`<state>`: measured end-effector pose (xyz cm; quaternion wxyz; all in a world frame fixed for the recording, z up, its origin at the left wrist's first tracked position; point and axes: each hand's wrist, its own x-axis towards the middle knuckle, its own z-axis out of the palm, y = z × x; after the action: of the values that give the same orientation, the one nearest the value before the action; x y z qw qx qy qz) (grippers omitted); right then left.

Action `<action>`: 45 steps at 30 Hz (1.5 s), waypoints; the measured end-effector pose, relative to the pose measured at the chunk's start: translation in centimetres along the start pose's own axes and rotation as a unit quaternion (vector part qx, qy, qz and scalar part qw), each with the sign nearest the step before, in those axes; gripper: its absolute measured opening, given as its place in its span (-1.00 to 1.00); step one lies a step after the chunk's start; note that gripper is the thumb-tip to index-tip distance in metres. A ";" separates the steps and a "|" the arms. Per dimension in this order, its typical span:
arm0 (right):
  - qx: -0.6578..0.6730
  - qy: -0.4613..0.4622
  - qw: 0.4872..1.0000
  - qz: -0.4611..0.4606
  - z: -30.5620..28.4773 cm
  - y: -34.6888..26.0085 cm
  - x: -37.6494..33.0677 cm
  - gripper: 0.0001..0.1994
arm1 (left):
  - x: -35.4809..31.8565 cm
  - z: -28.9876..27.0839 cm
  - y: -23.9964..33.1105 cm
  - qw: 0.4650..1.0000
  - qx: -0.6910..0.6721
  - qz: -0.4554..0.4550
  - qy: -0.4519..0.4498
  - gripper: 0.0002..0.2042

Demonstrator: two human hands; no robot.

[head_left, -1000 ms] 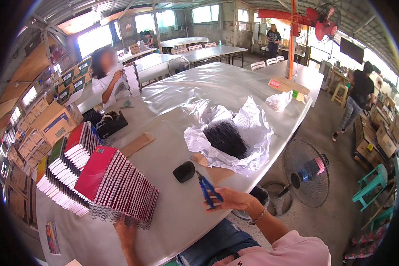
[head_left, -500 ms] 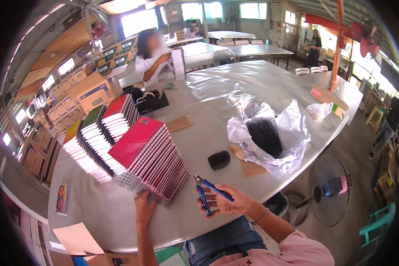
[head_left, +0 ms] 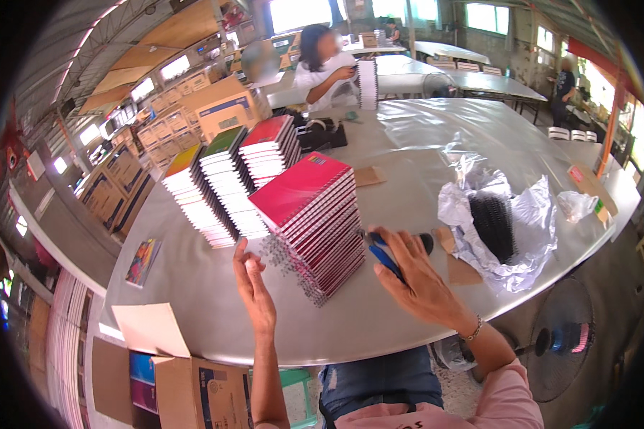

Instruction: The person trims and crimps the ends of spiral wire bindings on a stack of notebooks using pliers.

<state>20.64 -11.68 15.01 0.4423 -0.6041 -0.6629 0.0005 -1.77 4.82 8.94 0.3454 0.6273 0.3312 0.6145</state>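
A tall stack of red spiral notebooks (head_left: 304, 187) stands on the table in front of me, its coil ends sticking out on the lower left side. My left hand (head_left: 256, 289) is raised just left of the stack, fingers apart and holding nothing. On the stack's right side, my right hand (head_left: 426, 289) is closed round blue-handled wire cutters (head_left: 386, 263). Their jaws point toward the stack's edge; whether they touch it I cannot tell. A black object (head_left: 427, 242) is partly hidden behind my right hand.
Yellow (head_left: 184, 160), green (head_left: 224, 143) and red (head_left: 266, 130) notebook stacks stand at the left. Black coils (head_left: 492, 229) lie in crumpled white wrapping (head_left: 533, 247) at the right. An open carton (head_left: 193, 386) is low left, a floor fan (head_left: 569, 339) low right. Another person (head_left: 329, 79) holds a notebook across the table.
My left hand has come off the stack's lower edge and lifted to its left. My right hand has turned over and brought the cutters against or near the stack's right side. The view has swung left.
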 end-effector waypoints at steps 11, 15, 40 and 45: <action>0.106 0.137 0.985 0.030 3.3 -1.6 4.3 -0.51 | 0.2 1.8 5.4 0.992 -0.015 0.126 0.010 -0.43; 0.095 0.287 0.952 0.046 5.3 1.0 7.3 -0.51 | 3.3 2.7 4.9 0.986 -0.164 0.020 -0.006 -0.31; 0.073 0.460 0.884 -0.041 8.4 2.3 14.0 -0.46 | 9.2 4.6 4.8 0.963 -0.225 -0.049 -0.142 -0.19; 0.031 0.436 0.896 -0.072 8.8 0.7 14.0 -0.39 | 7.9 5.8 3.5 0.939 -0.313 -0.072 -0.122 -0.21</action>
<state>17.76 4.44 17.46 0.7043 -0.4805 -0.4448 -0.2745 4.16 9.42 16.15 0.6054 0.5324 0.1213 0.5791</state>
